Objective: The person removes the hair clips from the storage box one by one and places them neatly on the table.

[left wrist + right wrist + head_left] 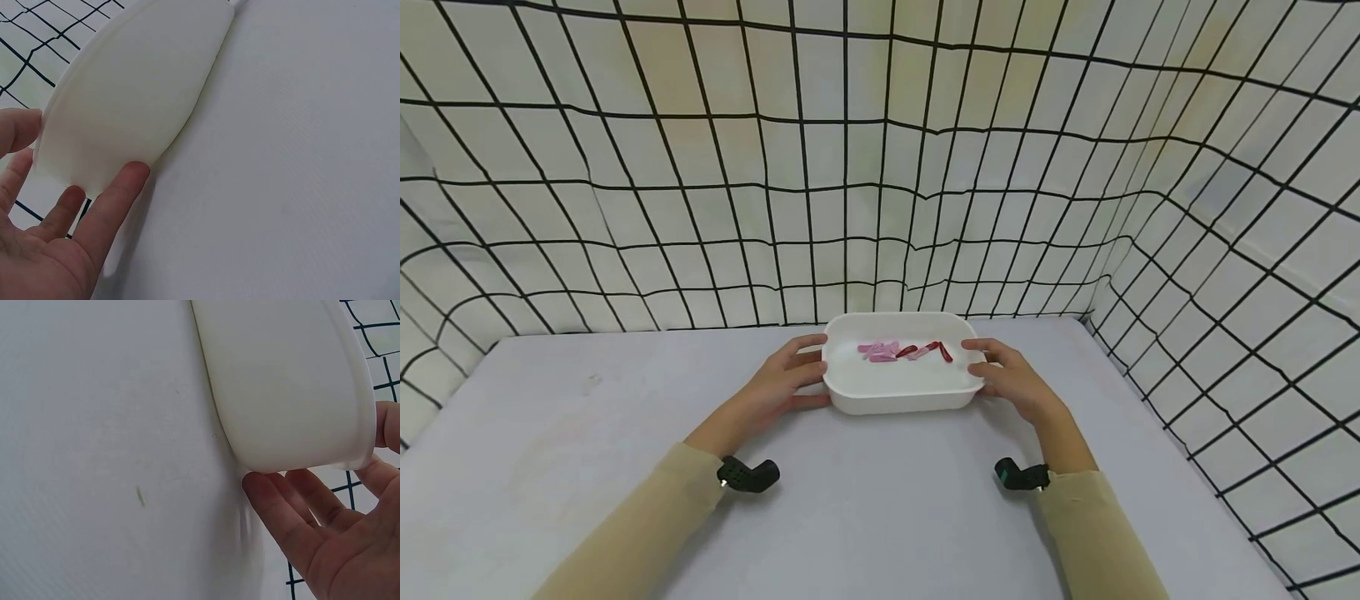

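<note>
A white rectangular tub (902, 403) with rounded corners stands at the far side of the table. Several small slender pink pieces (882, 350) and red pieces (946, 353) lie inside it; their kind is too small to tell. At the tub's left end my left hand (786, 375) holds it, with spread fingertips on the end wall and rim. My right hand (1007, 377) holds the opposite end in the same way. The left wrist view shows fingers (109, 209) against the outer wall, and the right wrist view shows fingertips (259, 487) at the lower edge.
Behind the white table (880, 500) runs a black grid net (846, 192) before a pale wall, close to the tub's far rim. The net continues along the right side. A black device (751, 475) is strapped to the left wrist, another device (1021, 475) to the right.
</note>
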A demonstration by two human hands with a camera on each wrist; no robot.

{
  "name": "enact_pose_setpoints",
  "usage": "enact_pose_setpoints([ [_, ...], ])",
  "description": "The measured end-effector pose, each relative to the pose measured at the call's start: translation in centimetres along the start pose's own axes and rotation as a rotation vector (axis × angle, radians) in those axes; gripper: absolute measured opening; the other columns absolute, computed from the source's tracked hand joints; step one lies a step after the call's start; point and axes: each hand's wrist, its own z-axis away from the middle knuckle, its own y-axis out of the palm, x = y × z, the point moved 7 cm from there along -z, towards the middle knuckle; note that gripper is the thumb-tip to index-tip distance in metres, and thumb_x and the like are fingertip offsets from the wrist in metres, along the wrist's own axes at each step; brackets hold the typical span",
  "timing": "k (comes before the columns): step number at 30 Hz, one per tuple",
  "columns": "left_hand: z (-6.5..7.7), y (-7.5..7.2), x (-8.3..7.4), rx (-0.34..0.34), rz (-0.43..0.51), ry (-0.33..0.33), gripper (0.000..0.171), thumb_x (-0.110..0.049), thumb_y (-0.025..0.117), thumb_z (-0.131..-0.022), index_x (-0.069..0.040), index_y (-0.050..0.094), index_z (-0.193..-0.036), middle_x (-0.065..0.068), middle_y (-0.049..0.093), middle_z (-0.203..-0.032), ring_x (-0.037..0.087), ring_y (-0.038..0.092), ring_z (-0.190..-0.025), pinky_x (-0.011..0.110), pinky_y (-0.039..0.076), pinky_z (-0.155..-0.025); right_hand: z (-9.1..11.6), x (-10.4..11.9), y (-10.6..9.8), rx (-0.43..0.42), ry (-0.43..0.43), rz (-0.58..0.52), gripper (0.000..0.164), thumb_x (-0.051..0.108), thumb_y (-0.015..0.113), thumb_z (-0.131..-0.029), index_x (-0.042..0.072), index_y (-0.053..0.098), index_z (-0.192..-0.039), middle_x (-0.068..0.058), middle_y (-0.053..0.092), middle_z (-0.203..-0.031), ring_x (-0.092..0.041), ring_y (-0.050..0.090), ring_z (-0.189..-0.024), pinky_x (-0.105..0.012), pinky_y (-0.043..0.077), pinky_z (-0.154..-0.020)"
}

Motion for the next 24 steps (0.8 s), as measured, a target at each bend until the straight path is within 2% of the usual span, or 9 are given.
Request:
enact_pose_setpoints([
  [6, 0.9, -0.7, 0.0, -0.008, -0.003, 0.005, 0.057, -0.014, 0.054, -0.103, -0.018, 0.029, -0.154, 0.018, 0.026, -0.159, 0.039, 0.049, -0.132, 0.051, 0.055, -0.096, 0.0, 0.5, 0.7, 0.03, -0.041, -0.001, 0.045, 0.016, 0.057, -0.1, 0.011, 0.05, -0.144, -0.019, 0.042, -0.138, -0.029, 0.059, -0.111, -0.043, 0.055, -0.097],
  [11, 1.8, -1.0, 0.2, -0.001, -0.014, 0.011, 0.058, -0.017, 0.055, -0.103, -0.017, 0.027, -0.155, 0.02, 0.024, -0.16, 0.04, 0.047, -0.134, 0.051, 0.054, -0.096, 0.1, 0.4, 1.3, 0.034, -0.025, 0.005, 0.045, 0.017, 0.058, -0.099, 0.013, 0.052, -0.143, -0.017, 0.045, -0.137, -0.027, 0.06, -0.108, -0.04, 0.057, -0.095],
  [24, 4.9, -2.4, 0.4, -0.013, -0.005, 0.024, 0.06, -0.018, 0.054, -0.104, -0.016, 0.024, -0.155, 0.021, 0.021, -0.161, 0.043, 0.04, -0.138, 0.052, 0.055, -0.095, 0.3, 1.4, 3.5, 0.085, -0.061, 0.031, 0.044, 0.016, 0.061, -0.096, 0.015, 0.055, -0.14, -0.012, 0.04, -0.146, -0.028, 0.057, -0.108, -0.034, 0.058, -0.087],
])
